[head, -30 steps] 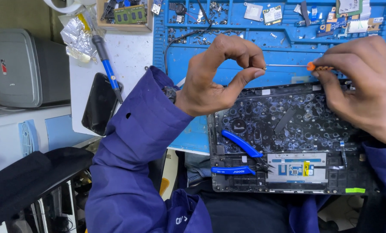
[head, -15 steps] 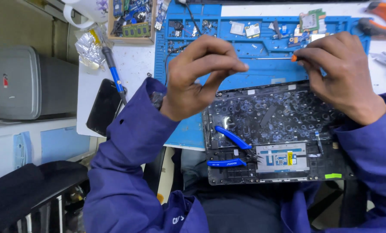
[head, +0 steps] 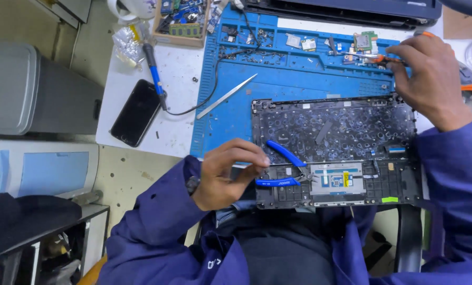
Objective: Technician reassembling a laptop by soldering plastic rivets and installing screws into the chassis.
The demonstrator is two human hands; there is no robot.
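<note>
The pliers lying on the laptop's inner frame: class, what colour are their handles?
Blue. The pliers show blue handles in the head view, beside the left hand.

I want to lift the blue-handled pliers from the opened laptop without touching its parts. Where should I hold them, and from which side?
Grip the two blue handles of the pliers, coming from the left, where the left hand already is. The handles splay open toward that side and lie over the laptop base, while the metal jaws point right, close to the touchpad board.
</note>
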